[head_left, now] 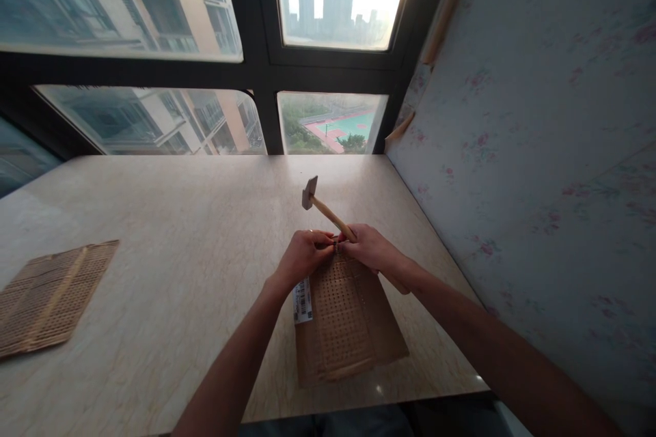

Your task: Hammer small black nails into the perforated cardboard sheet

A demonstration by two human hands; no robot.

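Note:
My right hand [370, 246] is closed around the lower end of the wooden handle of a hammer [331, 214]. The hammer's grey head points up and away to the left, above the sill. My left hand [303, 256] is closed too, its fingertips pinched together close to the right fingertips. A tiny dark thing shows between the two hands, too small to name. Beneath both hands lies a piece of cardboard [343, 314] with rows of small holes and a white barcode label [303, 300] on its left edge. The hands cover its far edge.
A second sheet of ridged cardboard [56, 297] lies at the left on the pale marble-look sill [195, 252]. Dark window frames [261, 68] stand along the back. A flowered wall [523, 150] borders the right side. The sill's front edge runs close to my body.

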